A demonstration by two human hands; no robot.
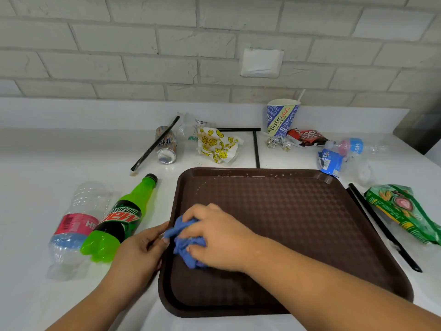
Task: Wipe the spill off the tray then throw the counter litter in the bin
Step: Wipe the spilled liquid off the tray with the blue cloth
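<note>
Right fingers [202,212] tight around blue cloth [181,227], left fingers [156,236] around tray [177,199] rim, beside Mountain Dew bottle [124,216]

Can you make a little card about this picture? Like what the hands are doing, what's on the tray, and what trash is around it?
tray: brown, on white counter, pale specks at far edge
cloth: blue, bunched, on tray's left part
right hand: grips the cloth
left hand: at tray's left rim by the cloth; grip unclear
litter left: green bottle, clear bottle, both lying down
litter far: can, paper cup
litter right: green wrapper
bin: not in view
</note>
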